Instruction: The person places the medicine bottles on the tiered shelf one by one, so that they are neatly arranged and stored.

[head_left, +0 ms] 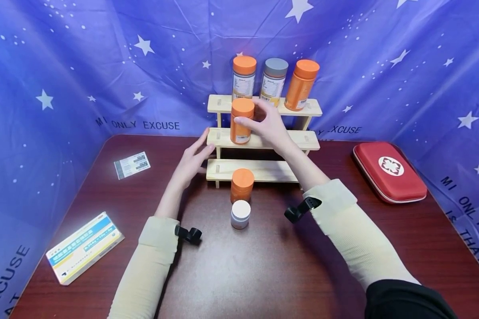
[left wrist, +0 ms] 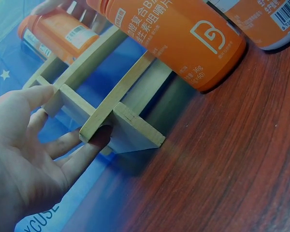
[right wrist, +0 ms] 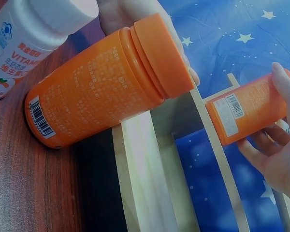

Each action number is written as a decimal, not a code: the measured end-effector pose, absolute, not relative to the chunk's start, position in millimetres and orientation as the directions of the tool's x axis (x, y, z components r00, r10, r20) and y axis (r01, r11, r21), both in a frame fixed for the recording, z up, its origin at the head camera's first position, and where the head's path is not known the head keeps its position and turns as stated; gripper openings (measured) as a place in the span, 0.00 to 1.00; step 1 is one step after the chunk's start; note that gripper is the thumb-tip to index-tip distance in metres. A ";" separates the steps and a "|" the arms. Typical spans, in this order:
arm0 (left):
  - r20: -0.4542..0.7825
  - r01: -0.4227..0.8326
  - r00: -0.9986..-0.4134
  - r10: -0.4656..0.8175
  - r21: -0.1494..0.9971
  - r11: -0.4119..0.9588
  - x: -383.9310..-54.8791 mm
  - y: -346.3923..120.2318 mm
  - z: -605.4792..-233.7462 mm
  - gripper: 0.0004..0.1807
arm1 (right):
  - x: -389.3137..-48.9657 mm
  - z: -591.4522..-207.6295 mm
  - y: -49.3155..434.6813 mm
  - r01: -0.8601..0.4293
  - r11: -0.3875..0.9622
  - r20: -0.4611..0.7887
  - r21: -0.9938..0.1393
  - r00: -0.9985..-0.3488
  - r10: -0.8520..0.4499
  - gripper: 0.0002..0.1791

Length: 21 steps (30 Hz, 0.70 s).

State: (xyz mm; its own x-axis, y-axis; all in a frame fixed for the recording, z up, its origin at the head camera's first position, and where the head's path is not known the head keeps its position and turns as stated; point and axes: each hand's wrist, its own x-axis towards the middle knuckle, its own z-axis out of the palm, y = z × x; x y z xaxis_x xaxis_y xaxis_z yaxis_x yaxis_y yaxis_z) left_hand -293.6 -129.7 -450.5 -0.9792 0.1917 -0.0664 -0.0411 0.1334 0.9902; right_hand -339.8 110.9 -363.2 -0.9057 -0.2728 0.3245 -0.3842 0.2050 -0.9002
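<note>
Starry blue backdrop (head_left: 175, 66) all round, dark reddish desk (head_left: 243, 274) under everything, and from my end a fair bit is blocked. On my head feed, the held orange bottle (head_left: 241, 126) covers the foot of the orange-capped bottle (head_left: 244, 84) behind it on the wooden rack (head_left: 267, 167). The right hand (head_left: 269, 122) hides a corner of the grey-capped bottle (head_left: 274, 82) next along, and that forearm crosses the bottom step's right end. My left wrist cam chops the tops off both front bottles.

Hands: the right one has thumb and fingers wrapped round the held orange bottle, whose base meets the middle step; can't swear whether the wood takes its weight. The left hand (head_left: 189, 161) has its thumb and fingers bent loosely round the rack's left end.

Labels: the standing orange bottle (head_left: 242, 188), on the desk just in front of the bottom step, shows me a big white B, "36g" and Chinese lines including 复合B. Right in front of that, the white-capped jar (head_left: 240, 214) reads "VITAM" before the word curves off. I get "MI ONLY EXCUSE" off the cloth. Print on the blue-and-white box (head_left: 85, 248) and the flat packet (head_left: 132, 165) is too soft for me. Red case (head_left: 390, 173) at far right has a round white emblem.
</note>
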 end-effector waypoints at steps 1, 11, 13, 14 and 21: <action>-0.067 -0.041 -0.979 0.192 0.990 0.132 -293.6 -129.6 -450.9 0.36 | -339.0 -363.5 111.2 -0.376 0.213 0.316 -0.902 -0.910 -0.270 0.26; -0.075 -0.053 -0.977 0.200 0.992 0.115 -294.1 -129.0 -452.5 0.34 | -328.7 -365.6 118.4 -0.313 0.241 0.260 -0.919 -0.938 -0.228 0.33; -0.076 -0.053 -0.977 0.198 0.992 0.116 -294.2 -129.0 -452.1 0.34 | -326.0 -366.9 121.1 -0.292 0.222 0.245 -0.930 -0.945 -0.218 0.35; -0.076 -0.053 -0.977 0.198 0.992 0.118 -294.2 -129.1 -451.9 0.34 | -324.6 -367.7 122.6 -0.284 0.210 0.240 -0.936 -0.947 -0.213 0.35; -0.078 -0.057 -0.977 0.196 0.992 0.112 -295.4 -129.6 -452.0 0.34 | -312.9 -380.3 137.2 -0.277 0.164 0.254 -0.947 -0.956 -0.145 0.33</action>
State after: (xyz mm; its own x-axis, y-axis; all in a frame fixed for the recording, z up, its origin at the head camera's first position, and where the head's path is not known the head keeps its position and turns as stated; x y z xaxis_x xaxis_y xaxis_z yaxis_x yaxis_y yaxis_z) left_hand -295.4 -129.6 -452.0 -0.9775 0.1960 -0.0781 -0.0568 0.1117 0.9921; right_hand -312.9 137.2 -380.3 -0.9562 -0.1455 0.2541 -0.2766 0.1637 -0.9469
